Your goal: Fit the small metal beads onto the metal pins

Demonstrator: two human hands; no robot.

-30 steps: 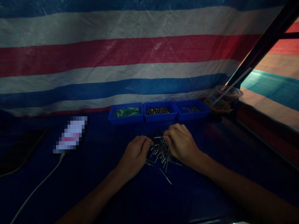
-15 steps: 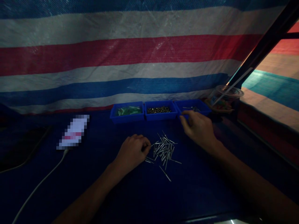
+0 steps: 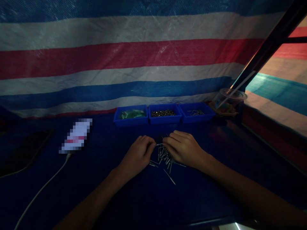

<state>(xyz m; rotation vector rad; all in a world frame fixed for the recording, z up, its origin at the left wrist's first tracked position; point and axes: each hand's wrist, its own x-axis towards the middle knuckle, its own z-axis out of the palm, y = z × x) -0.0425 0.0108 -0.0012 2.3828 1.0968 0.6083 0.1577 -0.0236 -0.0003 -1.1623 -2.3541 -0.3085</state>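
A loose pile of thin silvery metal pins point(image 3: 164, 155) lies on the dark blue table point(image 3: 148, 204). At the pile's left edge, my left hand point(image 3: 140, 151) is closed in a pinch on the end of one metal pin point(image 3: 159, 144). That pin points right, toward my right hand point(image 3: 181, 147), which is closed over the upper right of the pile. Its fingertips are by the pin's other end; whether they grip it is too small to tell. One pin point(image 3: 169, 177) lies apart, nearer the front.
Behind the pile stand three blue trays: one with green-and-clear packets point(image 3: 133, 114), one with small brassy parts point(image 3: 163, 113), one with a few pins point(image 3: 196, 112). A lit phone point(image 3: 78, 135) with a cable is left; a plastic cup point(image 3: 232, 95) stands back right.
My right hand has moved from the right tray down and left to the pile, and its fingers have closed. My left hand has barely moved.
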